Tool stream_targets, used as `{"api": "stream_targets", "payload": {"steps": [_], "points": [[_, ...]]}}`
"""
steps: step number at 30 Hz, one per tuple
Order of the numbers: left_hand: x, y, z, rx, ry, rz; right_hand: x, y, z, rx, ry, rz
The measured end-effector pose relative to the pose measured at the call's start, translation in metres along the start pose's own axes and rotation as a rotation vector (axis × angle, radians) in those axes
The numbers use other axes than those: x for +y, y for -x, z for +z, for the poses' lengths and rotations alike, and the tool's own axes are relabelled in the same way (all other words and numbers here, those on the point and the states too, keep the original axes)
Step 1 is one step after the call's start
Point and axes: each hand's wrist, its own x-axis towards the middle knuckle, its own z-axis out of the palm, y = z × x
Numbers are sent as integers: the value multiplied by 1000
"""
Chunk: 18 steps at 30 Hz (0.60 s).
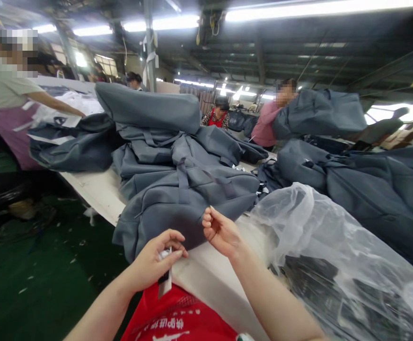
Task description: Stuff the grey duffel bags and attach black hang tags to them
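Note:
My left hand (162, 258) is low in front of the red apron, fingers curled around a white tag (166, 285) with a dark part beside it. To its right my right hand (221, 232) is raised with fingers folded and thumb pressed to the index finger. Anything inside that pinch is too small to make out. Just beyond both hands lies a grey-blue bag (163, 208) with dark strap handles, resting on the white table (206, 265). My right fingertips overlap the bag in view; whether they touch it I cannot tell.
More grey-blue bags are piled behind, one lying across the top (149, 109). Clear plastic sheeting (320, 222) covers dark items at right, near further bags (380, 189). A person (4, 99) reaches over bags at left; another person (265, 123) stands by a raised bag (323, 113).

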Motion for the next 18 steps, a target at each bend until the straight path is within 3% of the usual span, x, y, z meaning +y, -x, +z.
{"api": "stream_targets", "payload": {"steps": [4,6,9,10,12,15,18], "points": [[1,2,-2,4,138,-56,1,-8,15,-146,98,-53],[1,3,-5,-63,205,-51,3,-15,21,-222,148,-83],[5,0,-13,-98,146,-64,0,-35,32,-312,344,-84],[9,-2,-17,-48,123,-86,-5,-45,36,-275,452,-94],[21,-10,-30,111,109,-131,-17,-69,43,-76,630,-165],[49,-28,-59,278,129,-162,-39,-110,51,210,653,-288],[73,-54,-86,301,119,-184,-52,-144,53,186,621,-232]]}}
